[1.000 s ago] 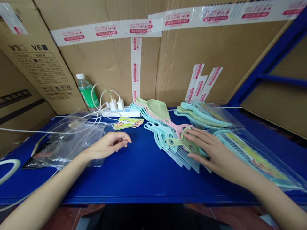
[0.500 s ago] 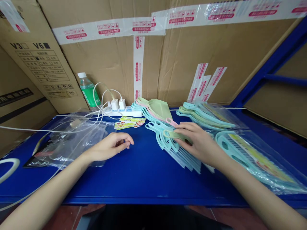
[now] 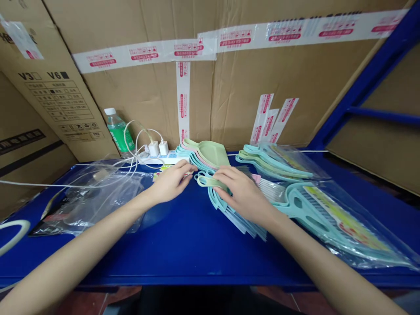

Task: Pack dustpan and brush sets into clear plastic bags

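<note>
My right hand [image 3: 239, 189] is closed around the handle of a pale green brush [image 3: 210, 180]; the rest of that brush is hidden under the hand. Below it lie several light blue brushes [image 3: 219, 203], overlapping, with their bristles toward me. My left hand [image 3: 172, 181] is over the yellow printed cards [image 3: 157, 176] and covers most of them. Its fingers are bent together close to the stack of dustpans; what is between the fingertips, if anything, is hidden. The dustpans [image 3: 214, 153] are nested, with a green one on top and pink and blue ones beneath.
Bagged blue dustpan sets [image 3: 328, 218] and more sets [image 3: 275, 161] lie at right. Clear plastic bags [image 3: 108, 197] are at left. Behind stand a power strip [image 3: 179, 157] with chargers and loose cables, a green-labelled bottle [image 3: 120, 131] and cardboard [image 3: 157, 96].
My left hand has moved right and up to the cards beside the dustpans. My right hand has shifted left with the green brush, and a pink brush now shows to its right. The view has tilted slightly.
</note>
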`<state>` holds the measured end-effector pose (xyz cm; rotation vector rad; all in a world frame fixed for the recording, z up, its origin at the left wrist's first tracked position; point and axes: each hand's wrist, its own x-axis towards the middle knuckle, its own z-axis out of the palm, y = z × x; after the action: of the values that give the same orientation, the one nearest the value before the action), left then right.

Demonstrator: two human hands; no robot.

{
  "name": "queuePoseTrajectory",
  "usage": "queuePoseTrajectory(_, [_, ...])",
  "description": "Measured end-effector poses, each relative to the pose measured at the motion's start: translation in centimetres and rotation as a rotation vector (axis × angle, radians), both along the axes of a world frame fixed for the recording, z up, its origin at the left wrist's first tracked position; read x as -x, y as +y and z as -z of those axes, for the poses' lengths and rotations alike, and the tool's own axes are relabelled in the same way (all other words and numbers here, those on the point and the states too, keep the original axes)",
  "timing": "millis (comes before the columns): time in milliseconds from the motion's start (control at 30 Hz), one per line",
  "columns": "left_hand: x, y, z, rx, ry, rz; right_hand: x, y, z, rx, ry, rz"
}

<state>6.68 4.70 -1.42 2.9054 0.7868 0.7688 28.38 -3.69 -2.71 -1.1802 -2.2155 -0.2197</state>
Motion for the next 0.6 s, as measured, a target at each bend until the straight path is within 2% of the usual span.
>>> queuePoseTrajectory(67, [-2.0, 1.0, -0.5, -0.083, 0.071, -0.039, 0.3, -0.3, 0.3, -0.051, -0.009, -0.005])
queuePoseTrajectory(167, [-4.6, 2.3, -1.1, -0.215, 0.314, -0.111, 0.5, -0.8, 0.7, -0.149, -0.005, -0.017])
queuePoseTrajectory(267, [-6.2, 3.3, -1.6, -0.236, 0.393, -0.097, 0.5, -1.1, 0.8, -0.205, -0.004, -0.021])
queuePoseTrajectory(433, [-7.3, 4.3, -2.1, -0.271, 0.44, -0.065, 0.4, -1.0, 0.9, -0.235, -0.065, 0.0])
queuePoseTrajectory(600, [-6.9, 4.0, -2.6, -0.351, 0.452, -0.055, 0.4, -0.9, 1.3, -0.227, -0.105, 0.0])
